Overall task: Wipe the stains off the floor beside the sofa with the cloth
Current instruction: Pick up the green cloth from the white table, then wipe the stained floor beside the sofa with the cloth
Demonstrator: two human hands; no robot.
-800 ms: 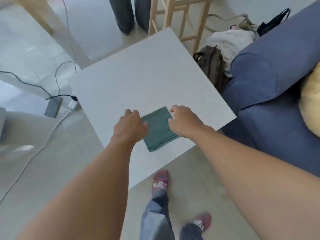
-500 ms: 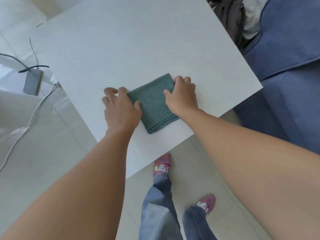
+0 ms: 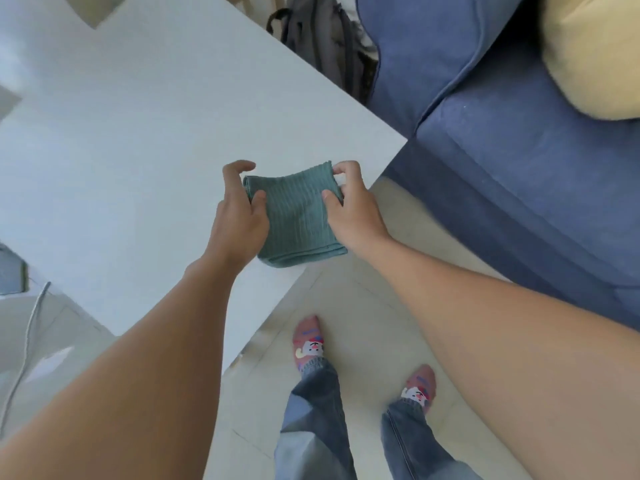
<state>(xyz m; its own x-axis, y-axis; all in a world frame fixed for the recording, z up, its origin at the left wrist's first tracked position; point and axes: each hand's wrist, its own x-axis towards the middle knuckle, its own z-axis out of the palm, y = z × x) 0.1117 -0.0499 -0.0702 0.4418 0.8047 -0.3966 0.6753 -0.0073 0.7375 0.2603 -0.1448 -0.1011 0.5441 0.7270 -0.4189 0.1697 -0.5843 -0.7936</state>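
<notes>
Where both hands pinch, ribbed green cloth [image 3: 298,216] folds square.

Bright, soft daylight — edges warped.

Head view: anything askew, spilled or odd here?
Nothing spilled or damaged. The folded green cloth is held by both hands, left hand and right hand, over the white table edge. No stains are visible on the floor strip beside the blue sofa.
</notes>
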